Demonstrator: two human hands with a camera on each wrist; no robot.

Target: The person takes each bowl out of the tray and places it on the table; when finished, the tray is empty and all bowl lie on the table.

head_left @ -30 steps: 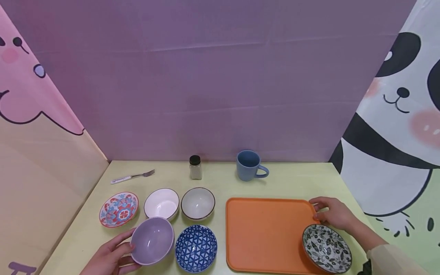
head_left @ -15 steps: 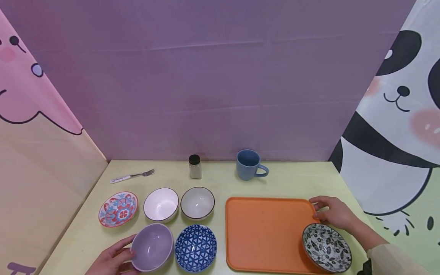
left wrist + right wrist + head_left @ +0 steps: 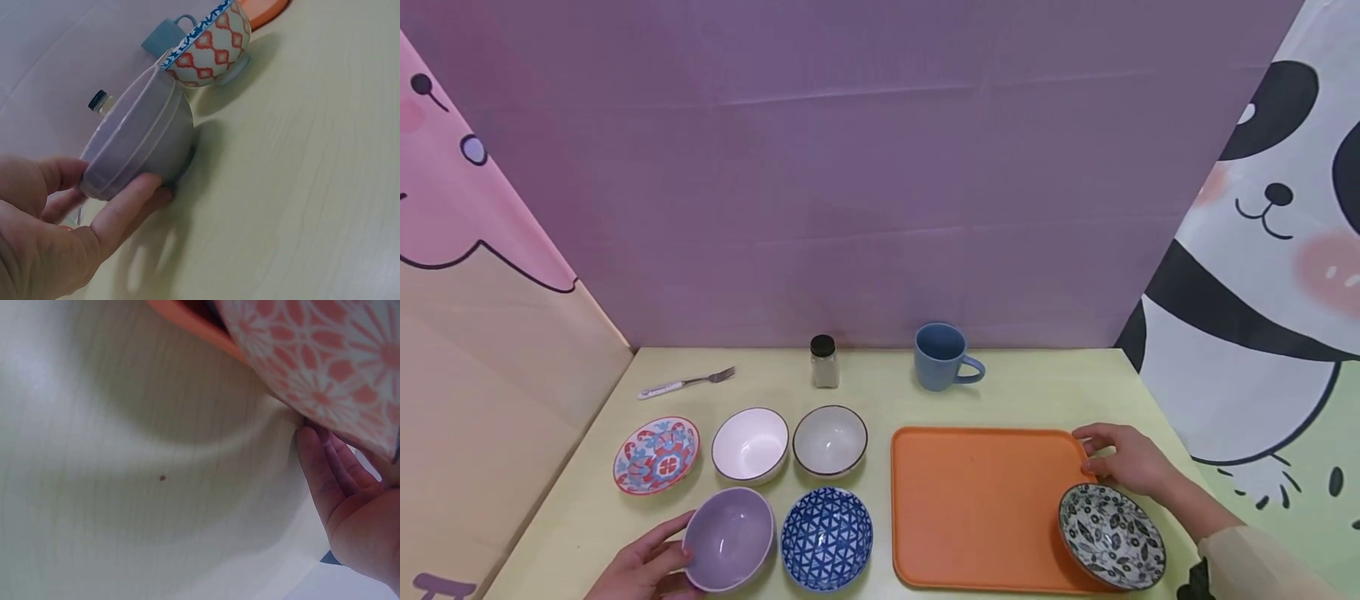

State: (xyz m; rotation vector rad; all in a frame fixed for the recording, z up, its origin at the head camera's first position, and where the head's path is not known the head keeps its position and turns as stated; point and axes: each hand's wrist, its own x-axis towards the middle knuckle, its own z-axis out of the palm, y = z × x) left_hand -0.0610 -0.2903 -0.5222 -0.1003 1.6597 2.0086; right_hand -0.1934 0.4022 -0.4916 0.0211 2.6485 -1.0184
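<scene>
My left hand [image 3: 646, 563] grips the left side of a purple bowl [image 3: 730, 542], thumb at the rim and fingers along the outer wall, as the left wrist view shows. Whether its base [image 3: 187, 150] fully touches the table is hard to tell. Just right of it sits a blue-and-white patterned bowl [image 3: 827, 540], red-patterned outside. My right hand [image 3: 1127, 460] holds the orange tray [image 3: 977, 508] at its upper right corner. Beside that hand, a black-and-white leaf-patterned bowl [image 3: 1112, 537] stands at the tray's right end, its pink-patterned outside [image 3: 325, 369] showing in the right wrist view.
Behind the purple bowl stand a white bowl [image 3: 750, 445] and a dark-rimmed greyish bowl [image 3: 831, 442]. A red-and-blue patterned dish [image 3: 657, 456] and a fork [image 3: 687, 382] lie at the left. A black-capped shaker [image 3: 824, 363] and blue mug [image 3: 940, 358] stand near the back wall.
My left hand has moved the purple bowl slightly down and toward the front, away from the white bowl, and it then stays nearly still. The right hand keeps its place at the tray.
</scene>
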